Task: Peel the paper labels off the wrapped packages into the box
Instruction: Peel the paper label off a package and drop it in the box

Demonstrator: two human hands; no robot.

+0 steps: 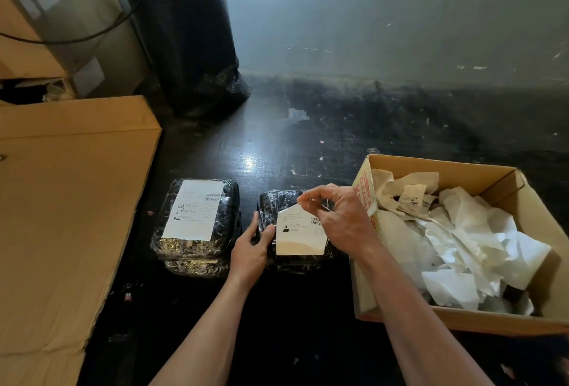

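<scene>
Two dark packages wrapped in clear film lie on the black floor. The left package [197,250] carries a flat white paper label [194,210] on its top. On the right package [277,200] the label [298,237] has its top corners lifted and folded down. My right hand [341,219] pinches that lifted top edge between thumb and fingers. Against the package's left side rests my left hand [251,250], thumb on the top edge. An open cardboard box [492,322] at the right holds several crumpled peeled labels [462,241].
A large flat cardboard box [67,200] fills the left side. A black bubble-wrapped roll [187,46] stands at the back by a grey wall. More cartons and a cable sit at the far left. Small paper scraps dot the dark floor.
</scene>
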